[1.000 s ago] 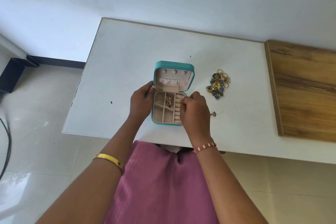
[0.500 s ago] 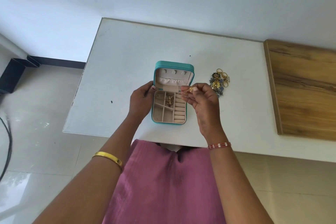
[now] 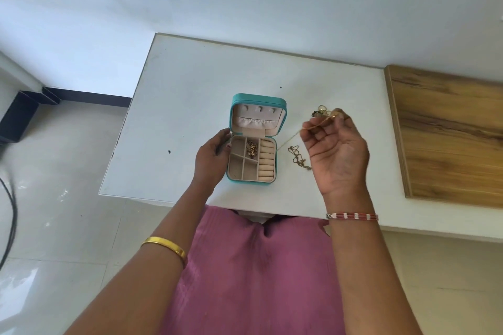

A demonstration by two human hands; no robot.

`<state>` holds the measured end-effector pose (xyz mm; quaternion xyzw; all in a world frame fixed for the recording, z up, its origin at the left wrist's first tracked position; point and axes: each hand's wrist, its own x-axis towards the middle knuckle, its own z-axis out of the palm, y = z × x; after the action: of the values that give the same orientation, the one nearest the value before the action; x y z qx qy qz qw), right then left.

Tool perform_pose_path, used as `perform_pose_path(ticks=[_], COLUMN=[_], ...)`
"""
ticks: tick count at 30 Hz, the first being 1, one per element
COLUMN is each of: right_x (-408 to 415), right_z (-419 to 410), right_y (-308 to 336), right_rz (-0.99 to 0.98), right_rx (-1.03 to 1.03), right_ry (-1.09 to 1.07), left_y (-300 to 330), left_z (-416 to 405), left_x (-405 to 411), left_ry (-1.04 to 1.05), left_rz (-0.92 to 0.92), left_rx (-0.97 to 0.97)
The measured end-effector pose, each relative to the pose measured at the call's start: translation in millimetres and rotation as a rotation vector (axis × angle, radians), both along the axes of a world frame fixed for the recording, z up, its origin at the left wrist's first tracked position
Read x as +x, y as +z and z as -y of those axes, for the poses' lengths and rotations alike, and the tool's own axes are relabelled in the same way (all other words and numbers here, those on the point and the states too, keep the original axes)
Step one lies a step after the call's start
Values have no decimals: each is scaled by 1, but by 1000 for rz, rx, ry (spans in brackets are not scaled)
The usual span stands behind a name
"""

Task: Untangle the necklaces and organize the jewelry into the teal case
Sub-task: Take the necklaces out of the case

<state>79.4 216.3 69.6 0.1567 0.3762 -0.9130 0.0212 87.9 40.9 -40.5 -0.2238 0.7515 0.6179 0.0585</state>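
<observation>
A black cable (image 3: pixel 11 215) curves over the tiled floor at the far left, with a dark box (image 3: pixel 17 119) against the wall beyond it. The white counter (image 3: pixel 177 90) carries the task's things. The left hand (image 3: pixel 211 160), a gold bangle (image 3: pixel 166 245) on its arm, grips the left wall of the teal case (image 3: pixel 251 182), fingers curled against that side. The case lies open near the front edge of the counter, lid upright, showing three small hooks and a gathered pocket inside the lid. A gold pendant (image 3: pixel 252 150) lies in the upper middle compartment; the other compartments and the ring rolls on the right side look bare. To the right, a thin gold chain (image 3: pixel 288 141) slants up from the case's right edge to the raised right hand (image 3: pixel 336 155), whose fingers (image 3: pixel 313 128) pinch it, palm toward the camera. A darker chain (image 3: pixel 298 158) lies bunched on the counter just beside that hand. Behind the fingertips, a heap of jewelry (image 3: pixel 321 111) is partly hidden. A beaded bracelet (image 3: pixel 352 216) circles the right wrist. A wooden board (image 3: pixel 449 130) lies at the far right.
</observation>
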Motion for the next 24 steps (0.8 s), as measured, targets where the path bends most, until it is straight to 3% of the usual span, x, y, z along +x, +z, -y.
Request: perform_pose_path(ticks=[6,15,21,24], right_x=[6,13,13,11], right_z=[-20,-23,-14,-8], right_y=[-3,-69,-86,-87], right_rz=[62,352,388,325], right_rx=[59,235,655,1055], right_ry=[-74,-139,-128,-59], left_y=[0,1,2,1], left_z=[2,2,2,2], left_x=[5,13,13,14], left_ry=[-29,-47,-57,-50], left_rz=[6,-24,-45,-50], left_rx=[-39,-85,-91,-84])
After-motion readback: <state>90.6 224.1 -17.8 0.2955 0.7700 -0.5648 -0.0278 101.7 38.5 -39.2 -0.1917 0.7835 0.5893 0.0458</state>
